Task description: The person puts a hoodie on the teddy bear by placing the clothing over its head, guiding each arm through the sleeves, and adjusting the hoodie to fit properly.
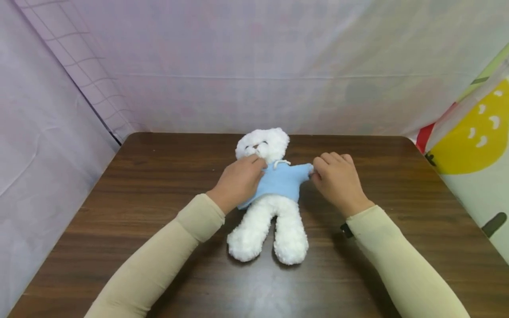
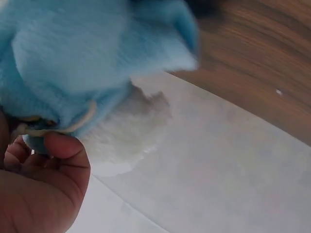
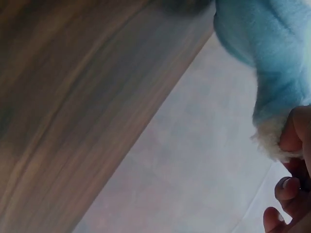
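A white plush teddy bear (image 1: 290, 229) in a light blue top (image 1: 280, 183) lies on its back on the table, legs toward me. My left hand (image 1: 240, 179) covers the bear's arm on the left side and pinches the blue cloth near the neckline. In the left wrist view, a cream drawstring (image 2: 82, 121) runs by the thumb and fingertips. My right hand (image 1: 338, 176) pinches the fluffy paw (image 3: 269, 138) that pokes out of the other sleeve (image 3: 279, 97), and that arm is stretched out sideways.
The dark wooden table (image 1: 159, 185) has rounded far corners. Pale curtain cloth (image 1: 238, 88) hangs behind it and along the left side. At the right is a cloth with a yellow fruit print (image 1: 473, 137).
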A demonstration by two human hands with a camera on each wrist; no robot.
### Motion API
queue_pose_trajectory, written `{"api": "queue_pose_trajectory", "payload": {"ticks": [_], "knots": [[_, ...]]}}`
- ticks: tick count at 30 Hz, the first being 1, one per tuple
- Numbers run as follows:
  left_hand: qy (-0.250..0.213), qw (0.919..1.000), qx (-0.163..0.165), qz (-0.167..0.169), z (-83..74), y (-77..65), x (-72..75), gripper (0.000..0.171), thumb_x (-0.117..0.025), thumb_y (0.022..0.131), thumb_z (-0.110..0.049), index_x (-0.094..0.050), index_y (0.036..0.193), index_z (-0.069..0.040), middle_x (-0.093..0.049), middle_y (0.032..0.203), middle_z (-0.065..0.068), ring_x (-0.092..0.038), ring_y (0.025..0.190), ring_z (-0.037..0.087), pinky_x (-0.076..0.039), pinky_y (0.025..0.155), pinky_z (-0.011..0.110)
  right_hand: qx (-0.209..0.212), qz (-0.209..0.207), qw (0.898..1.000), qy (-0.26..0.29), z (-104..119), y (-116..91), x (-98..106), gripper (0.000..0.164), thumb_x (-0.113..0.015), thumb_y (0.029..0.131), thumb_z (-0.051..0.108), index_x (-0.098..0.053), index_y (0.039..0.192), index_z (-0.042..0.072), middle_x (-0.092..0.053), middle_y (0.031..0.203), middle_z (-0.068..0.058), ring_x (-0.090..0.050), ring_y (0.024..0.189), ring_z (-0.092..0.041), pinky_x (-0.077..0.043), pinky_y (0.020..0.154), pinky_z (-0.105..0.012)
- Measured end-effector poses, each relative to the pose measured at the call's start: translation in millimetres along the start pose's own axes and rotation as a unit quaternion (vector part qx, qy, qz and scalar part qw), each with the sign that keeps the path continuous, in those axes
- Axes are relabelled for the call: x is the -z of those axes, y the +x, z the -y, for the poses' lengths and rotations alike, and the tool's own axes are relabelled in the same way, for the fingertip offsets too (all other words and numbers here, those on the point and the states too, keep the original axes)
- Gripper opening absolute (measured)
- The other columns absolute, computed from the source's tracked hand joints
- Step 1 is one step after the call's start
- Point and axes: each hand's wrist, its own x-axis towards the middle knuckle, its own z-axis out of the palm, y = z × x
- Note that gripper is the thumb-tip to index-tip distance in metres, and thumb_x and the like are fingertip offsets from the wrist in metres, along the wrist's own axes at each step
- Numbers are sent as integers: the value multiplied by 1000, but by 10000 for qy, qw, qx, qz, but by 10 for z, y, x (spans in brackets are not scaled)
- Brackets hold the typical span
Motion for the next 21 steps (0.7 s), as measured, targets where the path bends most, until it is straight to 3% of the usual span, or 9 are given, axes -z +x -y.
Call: {"api": "queue_pose_trajectory", "payload": {"ticks": [4,7,12,14,16,18,21], "knots": [[-115,9999,-31,80,11,-15,17,22,-58,102,-17,-65,121,-9,-63,113,5,-61,101,19,-51,81,29,-194,95,9998,39,-66,-32,30,35,-68,80,-2,-39,67,14,-39,65,-1,-42,62,-25,-34,65,-47],[-541,9982,-72,233,29,-12,27,25,-58,102,-19,-63,125,-10,-62,117,4,-60,105,18,-50,84,30,-341,477,9980,215,-53,-47,82,29,-65,81,-3,-44,70,13,-43,68,-1,-42,65,-24,-35,65,-47],[-1523,9850,-677,439,70,7,50,28,-60,101,-19,-63,126,-9,-61,122,4,-56,112,16,-46,92,30,-396,1161,9886,874,47,-3,259,9,-62,84,1,-59,91,6,-58,99,-10,-51,86,-30,-42,73,-48],[-1668,9798,-1029,394,63,21,47,26,-61,101,-18,-64,125,-9,-60,123,4,-56,114,16,-45,94,29,-137,1291,9856,1082,116,48,287,15,-65,88,9,-61,101,3,-57,113,-14,-54,99,-33,-44,81,-50],[-1626,9785,-1226,327,48,31,46,25,-61,100,-17,-64,124,-8,-61,123,4,-56,113,16,-45,94,29,140,1502,9819,1144,194,85,254,24,-68,92,20,-61,108,3,-57,117,-14,-54,104,-32,-45,85,-50],[-1553,9798,-1232,272,47,26,54,27,-61,100,-18,-64,125,-8,-59,125,6,-55,116,17,-44,97,30,273,1829,9769,1074,258,94,192,32,-70,94,30,-61,112,4,-56,116,-14,-54,104,-31,-46,84,-49],[-1368,9868,-839,216,66,-3,80,31,-62,99,-21,-62,127,-8,-56,128,7,-52,118,21,-43,99,34,49,2142,9723,930,304,59,104,32,-68,95,36,-64,107,6,-56,108,-12,-54,96,-29,-47,78,-45]]}}
